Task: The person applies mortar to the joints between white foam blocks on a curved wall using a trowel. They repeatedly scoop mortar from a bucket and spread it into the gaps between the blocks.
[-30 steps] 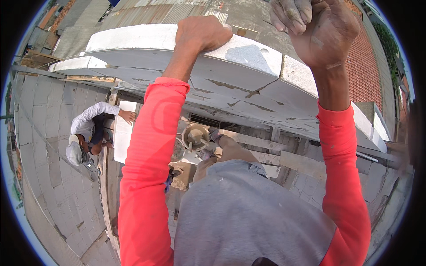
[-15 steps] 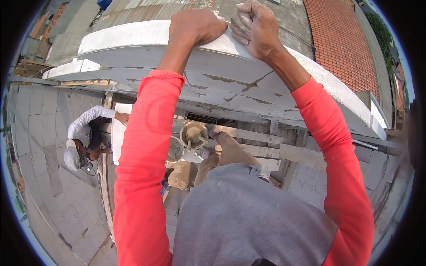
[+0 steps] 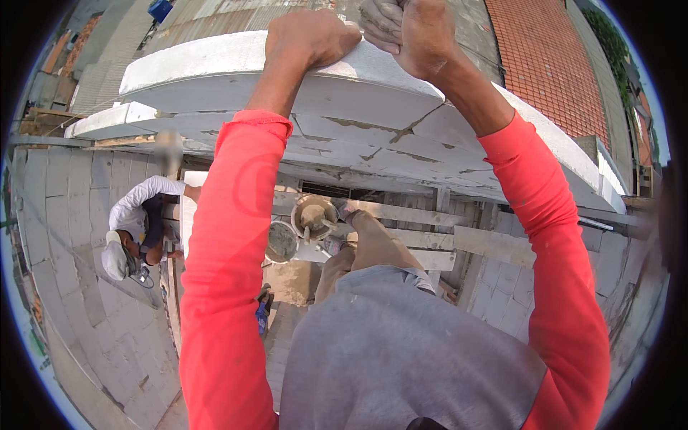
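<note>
Both my arms, in red sleeves, reach up to the top of a white block wall (image 3: 208, 54). My left hand (image 3: 312, 39) lies on the top face, back up and fingers curled over the far side; its fingertips are hidden. Close beside it, my right hand (image 3: 416, 36) is closed in a fist just above the same top edge, with grey dust on its fingers. What either hand grips, if anything, is out of sight. Grey mortar marks the joints on the wall's near face.
Below stand a bucket (image 3: 313, 215) with mortar and a tool, and another mortar bucket (image 3: 282, 241), beside planks (image 3: 423, 215) by my feet. At left, a capped person (image 3: 132, 222) bends by a white block (image 3: 188, 215). Tiled roofing (image 3: 545, 68) lies beyond the wall.
My right hand has risen slightly and shifted left. My left hand stays on the wall top, a little further left in view. A blurred grey shape now appears above the other person's arm.
</note>
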Motion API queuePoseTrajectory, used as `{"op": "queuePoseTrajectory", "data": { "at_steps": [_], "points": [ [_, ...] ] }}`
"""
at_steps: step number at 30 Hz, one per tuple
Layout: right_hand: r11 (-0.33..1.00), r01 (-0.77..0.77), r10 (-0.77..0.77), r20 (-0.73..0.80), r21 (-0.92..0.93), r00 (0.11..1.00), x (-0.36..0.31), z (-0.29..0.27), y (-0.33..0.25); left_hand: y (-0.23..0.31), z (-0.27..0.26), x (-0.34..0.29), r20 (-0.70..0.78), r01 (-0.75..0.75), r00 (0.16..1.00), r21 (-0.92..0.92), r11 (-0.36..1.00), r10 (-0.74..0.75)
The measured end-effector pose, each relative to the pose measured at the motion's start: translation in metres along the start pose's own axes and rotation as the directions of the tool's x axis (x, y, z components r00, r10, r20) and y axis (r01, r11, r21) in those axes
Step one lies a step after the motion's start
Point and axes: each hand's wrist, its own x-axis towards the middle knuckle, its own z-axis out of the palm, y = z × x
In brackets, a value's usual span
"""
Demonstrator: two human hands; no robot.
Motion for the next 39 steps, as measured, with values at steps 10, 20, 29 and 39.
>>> {"op": "queuePoseTrajectory", "data": {
  "at_steps": [10, 20, 29, 39],
  "points": [
    [0.888, -0.289, 0.255, 0.141, 0.358, 0.957, -0.008, 0.033, -0.032, -0.020, -0.006, -0.014, -0.275, -0.081, 0.961, -0.334, 0.939, -0.015],
    [0.918, -0.229, 0.177, 0.181, 0.323, 0.967, -0.007, 0.024, -0.026, -0.298, 0.067, -0.168, -0.061, -0.368, 0.450, -0.922, -0.123, -0.891],
    [0.907, -0.258, 0.210, 0.175, 0.332, 0.962, -0.008, 0.022, -0.027, -0.434, 0.067, -0.073, -0.202, -0.222, 0.691, -0.973, 0.063, -0.694],
    [0.896, -0.284, 0.265, 0.103, 0.340, 0.959, -0.012, 0.025, -0.029, -0.447, 0.097, -0.003, -0.188, -0.359, 0.772, -0.917, -0.172, -0.608]
  ]
}}
